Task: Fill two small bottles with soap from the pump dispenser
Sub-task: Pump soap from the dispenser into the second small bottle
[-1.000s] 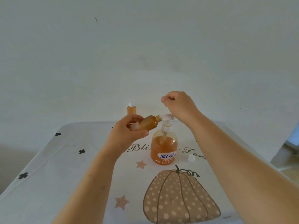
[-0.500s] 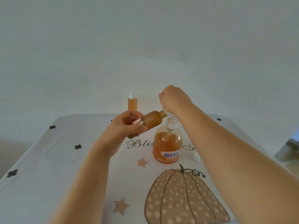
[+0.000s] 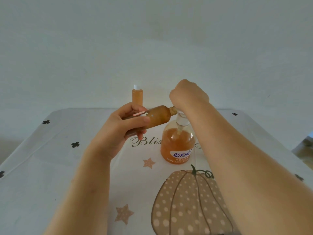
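Note:
My left hand (image 3: 124, 123) grips a small amber bottle (image 3: 160, 116) held on its side, its open threaded neck pointing right against the pump's spout. The pump dispenser (image 3: 177, 146), a clear bottle of orange soap with a white pump and a blue label, stands on the table. My right hand (image 3: 188, 95) is a closed fist pressing down on the pump head, which it hides. A second small bottle (image 3: 137, 96), filled with orange soap and capped in white, stands upright behind my left hand.
The table (image 3: 50, 167) wears a white cloth printed with a spotted pumpkin (image 3: 191, 204), stars, black clovers and script lettering. A pale wall rises behind the table's far edge. My right forearm hides the cloth to the right of the dispenser.
My right fist has come down onto the pump head, which has sunk. The small bottle's neck stays at the spout. The white cap seen on the cloth a second ago is now hidden by my forearm.

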A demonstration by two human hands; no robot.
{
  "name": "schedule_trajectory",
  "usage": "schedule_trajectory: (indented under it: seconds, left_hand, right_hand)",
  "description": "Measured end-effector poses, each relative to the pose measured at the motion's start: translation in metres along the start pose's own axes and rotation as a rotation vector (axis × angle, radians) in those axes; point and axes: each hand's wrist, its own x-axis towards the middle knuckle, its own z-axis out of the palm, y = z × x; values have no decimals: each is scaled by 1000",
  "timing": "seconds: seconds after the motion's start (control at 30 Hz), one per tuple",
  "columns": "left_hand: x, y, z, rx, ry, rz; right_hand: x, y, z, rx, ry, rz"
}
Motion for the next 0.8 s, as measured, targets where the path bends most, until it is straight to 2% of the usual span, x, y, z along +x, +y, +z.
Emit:
schedule_trajectory:
  seconds: [0.2,0.5,0.63,0.8]
  left_hand:
    - [-4,-1,2,-28,-19,15]
    - [-8,1,9,-87,69,72]
    - [-7,-1,11,-110,95,66]
    - [-6,-1,10,-114,96,60]
  right_hand:
    - [-3,1,-1,33,30,-4]
    - [-5,-5,-24,342,-10,11]
    - [-5,-2,-20,271,65,-56]
    - [-2,2,-7,172,69,-95]
